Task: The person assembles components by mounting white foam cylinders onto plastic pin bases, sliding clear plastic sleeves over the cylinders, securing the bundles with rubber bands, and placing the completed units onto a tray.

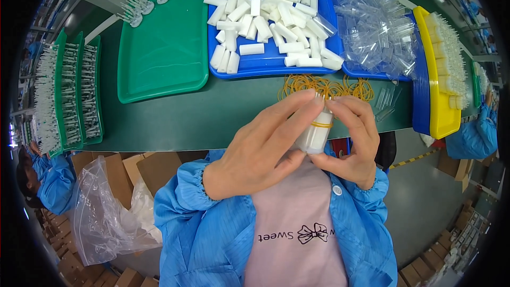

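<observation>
Between both my hands, in front of my chest, is a white cylinder in a clear plastic sleeve with a yellow rubber band around it. My left hand grips it from the left, fingertips at its top end and thumb near the bottom. My right hand closes on its right side, fingers near the top and thumb at the lower end. Small pale tips show between the fingertips at the top. Just beyond my hands lies a pile of yellow rubber bands on the green table.
Ahead stands a blue tray of white cylinders, with clear plastic sleeves to its right. A green tray holds white stemmed parts. Filled green trays stand far left, a yellow tray on the right. Co-workers sit on both sides.
</observation>
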Demonstrator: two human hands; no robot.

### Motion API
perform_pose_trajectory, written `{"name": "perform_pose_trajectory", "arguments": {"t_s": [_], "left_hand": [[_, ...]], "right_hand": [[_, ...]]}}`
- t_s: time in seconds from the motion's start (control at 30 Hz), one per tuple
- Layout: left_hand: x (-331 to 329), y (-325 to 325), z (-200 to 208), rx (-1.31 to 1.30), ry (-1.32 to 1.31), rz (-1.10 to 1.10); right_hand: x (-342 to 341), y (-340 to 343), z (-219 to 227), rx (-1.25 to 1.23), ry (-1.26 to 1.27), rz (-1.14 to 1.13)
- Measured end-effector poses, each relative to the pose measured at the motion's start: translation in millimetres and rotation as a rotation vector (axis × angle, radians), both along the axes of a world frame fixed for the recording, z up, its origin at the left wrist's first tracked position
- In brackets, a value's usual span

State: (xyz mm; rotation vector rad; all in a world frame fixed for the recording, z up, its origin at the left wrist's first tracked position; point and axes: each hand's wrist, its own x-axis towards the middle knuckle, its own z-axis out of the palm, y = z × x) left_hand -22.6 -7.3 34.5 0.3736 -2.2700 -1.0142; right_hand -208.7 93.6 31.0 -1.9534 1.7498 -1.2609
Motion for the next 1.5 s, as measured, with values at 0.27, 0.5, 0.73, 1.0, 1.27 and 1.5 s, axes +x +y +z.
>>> {"name": "perform_pose_trajectory", "arguments": {"t_s": [0.27,0.5,0.73,1.0,1.27,1.5], "left_hand": [[0.7,-2.5,-17.6,0.545,0.2,-0.164],[-4.4,-5.0,-5.6,0.265,0.132,-0.05],[-6.4,-3.3,-0.2,-0.087,0.079,-0.025],[-7.3,-6.9,-12.3,0.12,0.016,-0.005],[-10.2,-2.3,-33.0,0.643,0.193,-0.117],[-11.0,-2.8,-25.3,0.554,0.162,-0.061]], "right_hand": [[0.7,4.0,-16.4,0.03,-0.406,0.02],[6.5,1.3,-21.0,0.031,-0.385,-0.028],[0.4,-0.7,-5.2,0.05,0.035,0.04],[-6.9,-4.3,-16.2,0.088,0.031,-0.047],[3.1,-1.1,-37.8,0.06,-0.574,-0.081],[2.5,1.7,-38.4,0.14,-0.682,-0.037]]}}
